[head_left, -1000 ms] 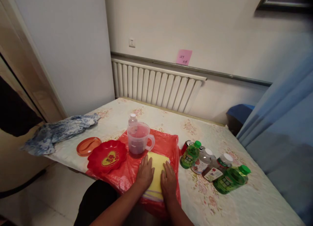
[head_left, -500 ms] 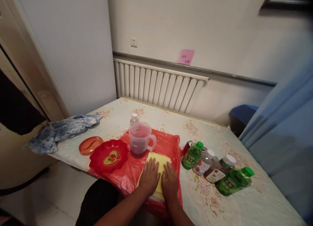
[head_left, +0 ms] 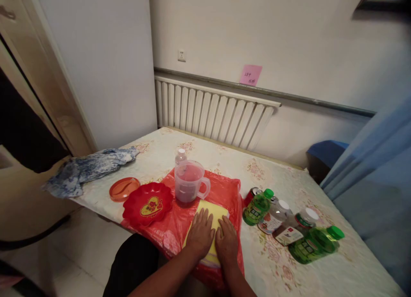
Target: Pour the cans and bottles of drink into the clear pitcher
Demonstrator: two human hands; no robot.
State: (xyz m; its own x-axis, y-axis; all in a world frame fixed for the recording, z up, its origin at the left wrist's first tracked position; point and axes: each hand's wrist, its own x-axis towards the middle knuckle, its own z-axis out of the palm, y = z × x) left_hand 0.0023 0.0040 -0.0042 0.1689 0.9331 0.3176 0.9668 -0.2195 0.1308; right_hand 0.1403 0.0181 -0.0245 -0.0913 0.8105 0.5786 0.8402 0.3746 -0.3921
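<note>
A folded yellow cloth [head_left: 212, 211] lies on a red plastic bag [head_left: 173, 222] spread over the near edge of the table. My left hand [head_left: 201, 233] rests flat on the cloth's left part, fingers apart. Beside it, almost touching, my right hand [head_left: 227, 242] presses flat on the cloth's right part. Neither hand grips anything. Just behind the cloth stands a clear plastic measuring jug [head_left: 189, 182] with a handle on its right.
A red heart-pattern dish [head_left: 147, 203] and an orange lid [head_left: 123, 188] lie left of the bag, a blue patterned cloth [head_left: 88, 171] farther left. A small bottle [head_left: 180, 155] stands behind the jug. Several bottles [head_left: 282, 224] and a can [head_left: 253, 193] lie to the right on the floral tablecloth [head_left: 279, 181].
Both hands have slid closer together on the yellow cloth and a little toward me. The view has shifted slightly to the left and down.
</note>
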